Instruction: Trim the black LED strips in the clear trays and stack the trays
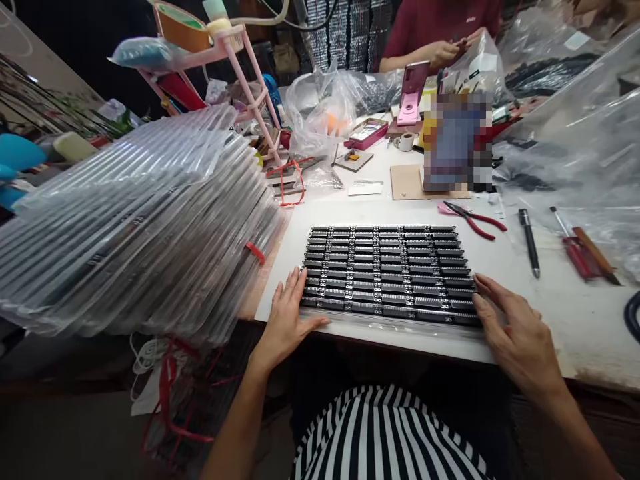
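In front of me lies a block of black parts with rows of metal pins (387, 273), set side by side in several rows. They look like electronic components in clear plastic; a transparent strip (370, 320) runs along the near edge. My left hand (286, 319) rests at the left end of the rows, fingers stretched out and thumb spread along the near edge. At the right end my right hand (517, 333) touches the rows with extended fingertips and thumb. Both hands are open against the ends, with the parts between them.
Clear plastic tubes (150, 233) are piled high at left, beside a pink rack (250, 87). Red-handled pliers (475, 219), a black pen (529, 243) and a red-handled tool (575, 247) lie at right. Plastic bags (575, 153) crowd the far right. Another person (440, 33) works opposite.
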Available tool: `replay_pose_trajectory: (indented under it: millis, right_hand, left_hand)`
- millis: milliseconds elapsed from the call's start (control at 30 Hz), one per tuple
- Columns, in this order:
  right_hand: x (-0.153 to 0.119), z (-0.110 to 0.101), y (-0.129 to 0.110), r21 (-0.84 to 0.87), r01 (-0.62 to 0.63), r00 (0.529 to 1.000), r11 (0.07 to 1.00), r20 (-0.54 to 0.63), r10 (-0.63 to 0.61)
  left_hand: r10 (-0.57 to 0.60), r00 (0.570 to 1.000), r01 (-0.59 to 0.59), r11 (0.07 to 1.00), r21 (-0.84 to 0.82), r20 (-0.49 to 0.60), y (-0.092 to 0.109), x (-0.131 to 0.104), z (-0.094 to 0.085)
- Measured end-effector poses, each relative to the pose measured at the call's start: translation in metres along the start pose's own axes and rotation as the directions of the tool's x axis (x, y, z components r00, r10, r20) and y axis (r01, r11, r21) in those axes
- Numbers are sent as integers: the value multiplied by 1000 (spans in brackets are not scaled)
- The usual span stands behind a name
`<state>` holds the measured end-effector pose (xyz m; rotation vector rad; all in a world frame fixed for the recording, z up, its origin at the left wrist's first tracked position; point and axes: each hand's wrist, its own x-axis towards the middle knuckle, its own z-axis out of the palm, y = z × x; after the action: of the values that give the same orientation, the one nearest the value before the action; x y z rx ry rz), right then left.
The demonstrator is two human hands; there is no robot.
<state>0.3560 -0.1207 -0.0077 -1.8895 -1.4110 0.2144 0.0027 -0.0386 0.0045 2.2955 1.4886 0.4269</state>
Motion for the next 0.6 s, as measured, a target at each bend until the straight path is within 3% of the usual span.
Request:
replay_pose_trajectory:
  millis: [333, 467, 600]
  right_hand:
    - [6, -10, 18, 95, 87, 993, 992, 72, -94]
    - [6, -7, 14, 17, 161, 986, 987, 47, -161]
    - [5, -5, 11, -16, 203, 979, 979, 31, -202]
  left_hand:
    - [52, 985, -12, 971, 239, -162, 2, 0, 13]
    - [116, 974, -55, 955, 293, -195, 20, 8, 20]
    - [223, 962, -165, 935, 315, -158, 45, 17, 31]
